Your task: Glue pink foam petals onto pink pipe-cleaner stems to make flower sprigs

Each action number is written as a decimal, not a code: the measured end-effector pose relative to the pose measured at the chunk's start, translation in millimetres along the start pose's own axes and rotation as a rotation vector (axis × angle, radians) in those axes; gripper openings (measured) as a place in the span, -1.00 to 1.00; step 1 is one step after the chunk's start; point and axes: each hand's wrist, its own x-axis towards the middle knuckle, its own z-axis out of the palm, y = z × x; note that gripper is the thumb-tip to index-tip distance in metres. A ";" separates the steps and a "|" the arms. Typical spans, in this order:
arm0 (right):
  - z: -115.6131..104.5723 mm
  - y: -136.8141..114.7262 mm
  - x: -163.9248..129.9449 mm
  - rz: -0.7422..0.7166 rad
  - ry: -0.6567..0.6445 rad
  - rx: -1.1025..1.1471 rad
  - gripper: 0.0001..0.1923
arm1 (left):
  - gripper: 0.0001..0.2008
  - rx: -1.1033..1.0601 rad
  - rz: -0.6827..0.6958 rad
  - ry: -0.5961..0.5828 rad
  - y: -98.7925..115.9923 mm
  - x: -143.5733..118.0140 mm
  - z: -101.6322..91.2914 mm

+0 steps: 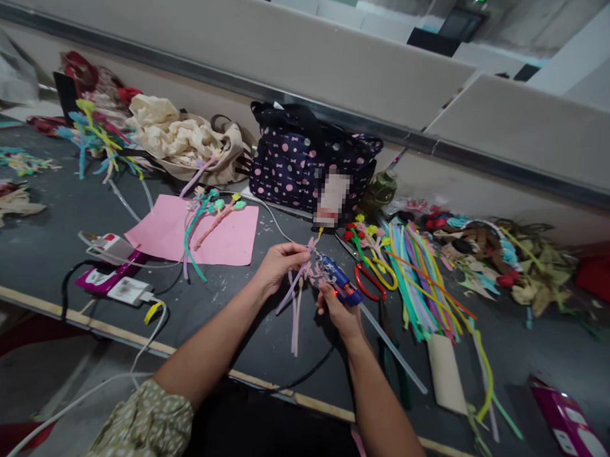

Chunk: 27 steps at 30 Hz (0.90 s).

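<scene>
blue glue gun (339,278): handle hidden by right hand (341,311) | object (333,197) before polka-dot bag (287,154): pixelated, unidentifiable | red fabric (601,271): cut by right edge | patterned sleeve (145,423): cut by bottom edge

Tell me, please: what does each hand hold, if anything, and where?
The left hand pinches thin pink and purple fuzzy stems near their upper ends; the right hand grips the blue plastic glue gun by its handle.

A craft workshop is indicated by a long dark worktable (24,253), backed by partition panels (241,43) and strewn with bundled pipe cleaners (419,279), and by a handheld hot-glue gun (339,278).
</scene>
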 end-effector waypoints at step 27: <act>-3.2 -1.4 -1.0 -0.055 -0.043 -0.090 -0.60 | -0.70 -0.004 0.001 0.001 1.5 -1.0 1.2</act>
